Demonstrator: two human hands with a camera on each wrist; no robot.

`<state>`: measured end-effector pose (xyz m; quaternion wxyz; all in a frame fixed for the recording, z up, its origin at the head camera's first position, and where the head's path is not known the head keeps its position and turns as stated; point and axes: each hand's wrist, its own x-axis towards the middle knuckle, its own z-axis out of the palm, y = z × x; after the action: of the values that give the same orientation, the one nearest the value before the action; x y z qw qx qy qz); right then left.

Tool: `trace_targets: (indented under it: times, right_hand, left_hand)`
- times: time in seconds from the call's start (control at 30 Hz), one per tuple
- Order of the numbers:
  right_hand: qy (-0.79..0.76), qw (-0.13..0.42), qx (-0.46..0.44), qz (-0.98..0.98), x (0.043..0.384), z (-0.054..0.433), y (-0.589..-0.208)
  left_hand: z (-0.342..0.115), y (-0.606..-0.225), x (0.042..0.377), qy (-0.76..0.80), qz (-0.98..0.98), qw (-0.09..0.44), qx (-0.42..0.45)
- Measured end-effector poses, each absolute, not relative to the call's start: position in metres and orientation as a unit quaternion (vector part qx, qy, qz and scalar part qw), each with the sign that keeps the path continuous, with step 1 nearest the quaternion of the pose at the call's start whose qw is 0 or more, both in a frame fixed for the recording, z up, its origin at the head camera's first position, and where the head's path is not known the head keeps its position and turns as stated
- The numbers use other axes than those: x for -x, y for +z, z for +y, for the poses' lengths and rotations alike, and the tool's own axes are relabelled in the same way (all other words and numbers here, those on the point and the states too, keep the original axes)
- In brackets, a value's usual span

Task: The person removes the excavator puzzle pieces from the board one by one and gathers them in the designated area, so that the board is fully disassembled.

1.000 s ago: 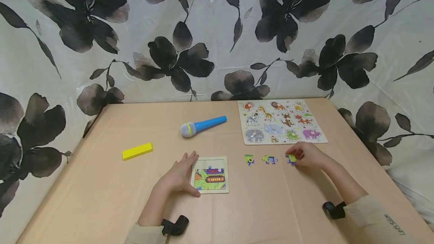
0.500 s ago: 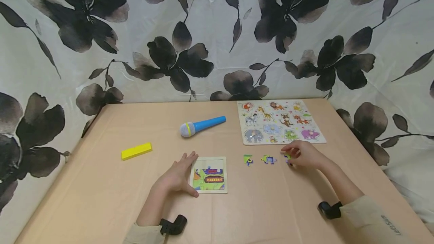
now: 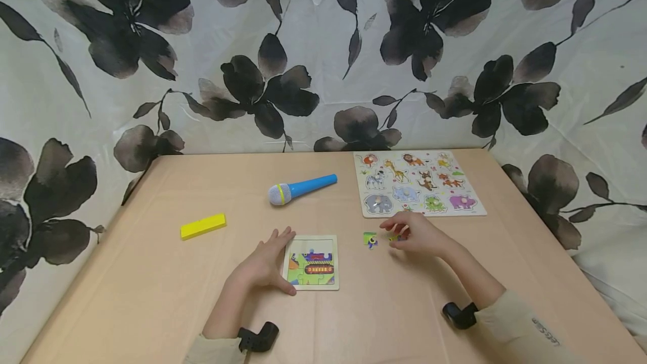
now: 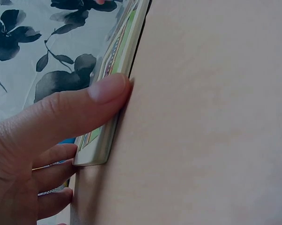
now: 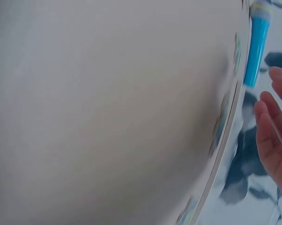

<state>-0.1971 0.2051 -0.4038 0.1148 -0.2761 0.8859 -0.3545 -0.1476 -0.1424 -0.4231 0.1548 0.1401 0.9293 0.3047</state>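
Observation:
My left hand [image 3: 264,263] holds the left side of a small framed jigsaw puzzle [image 3: 319,267], thumb on the near edge, fingers at the far-left corner. The puzzle [image 4: 96,149] is partly hidden by my thumb in the left wrist view. Over the row of loose pieces hovers my right hand [image 3: 415,235], its fingers loosely bent with nothing held. A puzzle piece [image 3: 370,240] lies left of its fingertips; another puzzle piece [image 3: 394,237] is partly covered by them. In the blurred right wrist view, three pieces lie on the table, including a near puzzle piece [image 5: 188,212].
A blue toy microphone [image 3: 305,185] lies behind the framed puzzle. Behind my right hand is a white animal puzzle board [image 3: 371,211]. A yellow block [image 3: 203,226] lies at the left. A floral cloth [image 3: 323,49] hangs behind the table [image 3: 126,296].
My right hand has let go of the rightmost puzzle piece and moved left over the middle one. My left hand stays on the framed jigsaw puzzle.

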Motion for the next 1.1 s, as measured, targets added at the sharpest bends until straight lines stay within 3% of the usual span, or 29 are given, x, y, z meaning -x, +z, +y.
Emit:
trace_targets:
  times: [0.87,1.1]
  right_hand:
    - [-0.374,0.189,0.344,0.84,0.192,0.09,-0.399]
    - [-0.362,0.213,0.328,0.847,0.187,0.067,-0.406]
  left_hand:
    - [-0.142,-0.425,0.147,0.307,0.928,0.159,-0.135]
    - [-0.143,-0.425,0.147,0.294,0.932,0.153,-0.146]
